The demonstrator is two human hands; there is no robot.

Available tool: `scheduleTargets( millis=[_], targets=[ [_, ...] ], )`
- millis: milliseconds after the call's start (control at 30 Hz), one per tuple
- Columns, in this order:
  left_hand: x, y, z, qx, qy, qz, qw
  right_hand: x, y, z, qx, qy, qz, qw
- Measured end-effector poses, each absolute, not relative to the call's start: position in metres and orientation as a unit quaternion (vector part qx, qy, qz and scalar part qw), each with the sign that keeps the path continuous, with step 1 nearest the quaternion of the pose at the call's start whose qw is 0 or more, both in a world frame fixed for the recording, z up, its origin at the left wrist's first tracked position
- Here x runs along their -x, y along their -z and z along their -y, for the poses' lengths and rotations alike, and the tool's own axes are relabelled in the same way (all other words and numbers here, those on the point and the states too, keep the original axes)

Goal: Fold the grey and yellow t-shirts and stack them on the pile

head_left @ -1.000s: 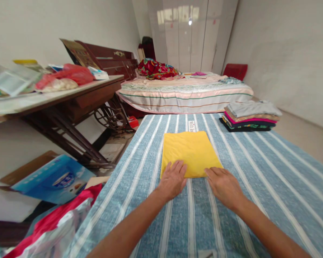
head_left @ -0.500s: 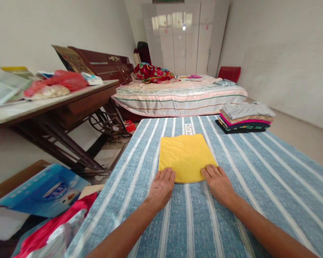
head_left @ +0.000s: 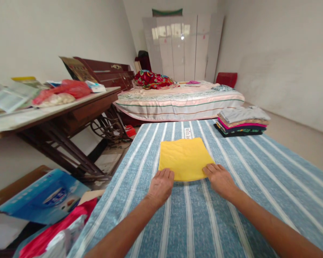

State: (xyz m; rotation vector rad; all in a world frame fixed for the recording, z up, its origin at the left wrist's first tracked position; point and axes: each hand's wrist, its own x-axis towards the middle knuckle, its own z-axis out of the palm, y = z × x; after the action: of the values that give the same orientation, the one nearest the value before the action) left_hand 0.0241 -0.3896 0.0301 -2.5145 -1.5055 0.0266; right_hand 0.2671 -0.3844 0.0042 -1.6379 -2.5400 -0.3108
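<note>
A folded yellow garment (head_left: 185, 157) lies on a table covered with a blue and white striped cloth (head_left: 199, 222). Its exact kind does not show. My left hand (head_left: 162, 184) has its fingers curled over the near left corner of it. At the near right corner, my right hand (head_left: 219, 177) pinches the fabric the same way. The thumbs are hidden beneath. The near edge of the garment looks slightly raised between my hands.
A stack of folded clothes (head_left: 242, 122), grey on top, sits at the table's far right. Beyond is a bed (head_left: 177, 105) with a red floral quilt (head_left: 153, 79). To the left stand a sewing machine table (head_left: 97, 102) and a blue box (head_left: 45, 197).
My fingers, laid flatter on the garment's near corners before, are now curled and gripping them. The view has tilted up slightly.
</note>
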Motion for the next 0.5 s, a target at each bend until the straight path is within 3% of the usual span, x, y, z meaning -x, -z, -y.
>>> scheduleTargets(
  millis=[233, 500],
  targets=[
    [-0.022, -0.087, 0.432, 0.873, -0.016, 0.484, 0.058, -0.288, -0.047, 0.424, 0.496, 0.079, 0.858, 0.107],
    [-0.001, -0.031, 0.497, 0.896, -0.063, 0.439, -0.034, -0.293, -0.023, 0.503, 0.413, -0.075, 0.902, 0.099]
  ],
)
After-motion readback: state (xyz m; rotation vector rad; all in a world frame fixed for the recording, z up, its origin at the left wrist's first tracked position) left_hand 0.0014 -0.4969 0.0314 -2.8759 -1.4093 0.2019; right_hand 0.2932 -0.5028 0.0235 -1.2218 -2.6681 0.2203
